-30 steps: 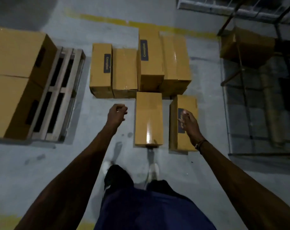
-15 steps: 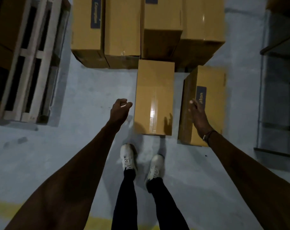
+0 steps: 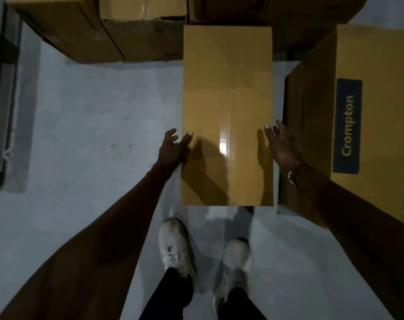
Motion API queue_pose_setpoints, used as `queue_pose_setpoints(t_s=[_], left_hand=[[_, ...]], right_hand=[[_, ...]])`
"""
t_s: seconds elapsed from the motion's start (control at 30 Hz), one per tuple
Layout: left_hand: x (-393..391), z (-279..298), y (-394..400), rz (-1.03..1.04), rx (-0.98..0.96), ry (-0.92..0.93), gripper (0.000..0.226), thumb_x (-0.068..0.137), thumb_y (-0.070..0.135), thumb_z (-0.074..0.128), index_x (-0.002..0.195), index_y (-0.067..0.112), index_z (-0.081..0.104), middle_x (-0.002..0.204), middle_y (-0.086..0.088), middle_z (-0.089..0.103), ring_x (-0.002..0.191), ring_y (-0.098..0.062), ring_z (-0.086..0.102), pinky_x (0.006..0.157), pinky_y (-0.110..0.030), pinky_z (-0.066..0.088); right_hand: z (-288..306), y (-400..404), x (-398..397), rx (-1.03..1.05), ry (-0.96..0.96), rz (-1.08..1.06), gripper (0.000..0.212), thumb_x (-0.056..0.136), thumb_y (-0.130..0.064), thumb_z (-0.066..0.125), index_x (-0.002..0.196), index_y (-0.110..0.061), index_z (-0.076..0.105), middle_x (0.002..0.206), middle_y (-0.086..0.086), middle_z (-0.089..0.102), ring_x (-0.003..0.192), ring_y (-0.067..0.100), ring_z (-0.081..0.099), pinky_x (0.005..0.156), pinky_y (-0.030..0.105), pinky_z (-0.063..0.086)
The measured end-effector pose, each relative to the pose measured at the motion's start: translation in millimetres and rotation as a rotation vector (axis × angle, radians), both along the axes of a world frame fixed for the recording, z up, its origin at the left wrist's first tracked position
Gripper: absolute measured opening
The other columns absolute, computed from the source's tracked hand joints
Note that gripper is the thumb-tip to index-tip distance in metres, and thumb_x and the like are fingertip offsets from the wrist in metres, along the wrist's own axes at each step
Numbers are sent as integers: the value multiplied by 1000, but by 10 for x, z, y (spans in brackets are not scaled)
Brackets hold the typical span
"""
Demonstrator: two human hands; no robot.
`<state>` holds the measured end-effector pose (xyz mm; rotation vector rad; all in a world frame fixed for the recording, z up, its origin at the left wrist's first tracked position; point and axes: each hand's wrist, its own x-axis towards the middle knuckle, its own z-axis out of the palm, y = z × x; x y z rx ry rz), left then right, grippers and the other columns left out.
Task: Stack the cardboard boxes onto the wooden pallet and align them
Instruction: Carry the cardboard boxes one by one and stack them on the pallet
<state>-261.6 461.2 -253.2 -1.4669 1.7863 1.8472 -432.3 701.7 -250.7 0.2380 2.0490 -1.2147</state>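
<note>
Two hands flank one sealed cardboard box [image 3: 227, 112] lying flat on the grey concrete floor [image 3: 92, 135]. The left hand [image 3: 172, 147] is at the box's left edge, fingers spread and loose, thumb tip on the top face near the edge; the right hand [image 3: 280, 144] mirrors it at the right edge, fingers extended, thumb over the top. Neither has closed around the box. Clear tape [image 3: 224, 144] runs down the box's centre seam, so nothing inside shows. Just right of this box stands a taller closed carton with a blue Crompton label [image 3: 347, 125]. Behind the box, closed cartons [image 3: 118, 38] sit in a row, touching its far end. Well left of the box is a slatted edge of the wooden pallet [image 3: 2, 100]. Near the box's close end stand two pale sneakers [image 3: 175, 248].
</note>
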Motion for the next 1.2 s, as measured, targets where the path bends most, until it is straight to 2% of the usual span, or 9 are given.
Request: queue_pose_setpoints(t_s=[0.1,0.3,0.43,0.53,0.7,0.83,0.9,1.03,1.2], left_hand=[[-59,-248,-11,-37,26,43,90,94,62,67,165,25,25,165,-7,38,141,-26,49,115,-46,44],[-86,-345,-19,-141,17,166,79,90,73,61,157,36,38,148,6,56,132,-22,57,111,-56,50],[6,-93,0,-126,5,147,78,95,69,59,160,33,35,151,2,53,132,-24,56,112,-57,49],[120,252,0,-101,-13,126,77,97,68,58,161,33,35,152,2,53,134,-26,55,114,-58,47],[420,1163,-58,-52,-66,147,84,89,78,58,159,37,38,154,4,53,137,-25,54,115,-58,45],[674,2142,-107,-5,-114,181,67,98,64,60,156,34,43,149,7,57,134,-20,57,116,-53,46],[814,2663,-128,19,-137,196,62,101,56,61,155,31,44,146,7,58,132,-18,58,116,-52,46],[1107,3711,-193,69,-202,204,83,90,70,55,161,30,37,154,4,54,134,-20,55,117,-51,44],[1614,4923,-239,171,-269,239,80,90,77,56,159,38,39,150,9,57,132,-20,58,114,-53,47]], right_hand=[[-279,-56,-61,-4,20,14,71,108,-50,51,168,-29,17,172,-1,27,154,21,31,125,38,28],[-365,-61,-78,-21,49,2,64,109,-42,54,165,-25,27,140,-15,45,134,8,42,113,26,31],[-94,-74,16,-16,52,34,62,110,-41,52,165,-26,28,143,-16,43,137,9,42,116,28,31],[237,-68,122,-44,49,66,62,108,-46,53,164,-28,32,153,-7,51,141,17,49,125,42,34],[1160,-119,339,-98,29,137,64,107,-53,53,164,-37,30,154,-12,52,140,12,50,125,45,35],[2156,-252,528,-149,76,175,57,110,-41,52,163,-35,33,149,-14,54,132,2,53,122,38,38],[2651,-313,631,-159,101,208,57,108,-47,52,162,-40,35,149,-14,57,133,4,55,120,42,42],[3656,-416,843,-214,120,275,58,103,-58,54,158,-50,36,146,-16,60,132,8,60,115,49,48],[4815,-545,1193,-265,151,326,74,86,-82,62,153,-60,39,148,-20,59,135,10,59,116,52,47]])
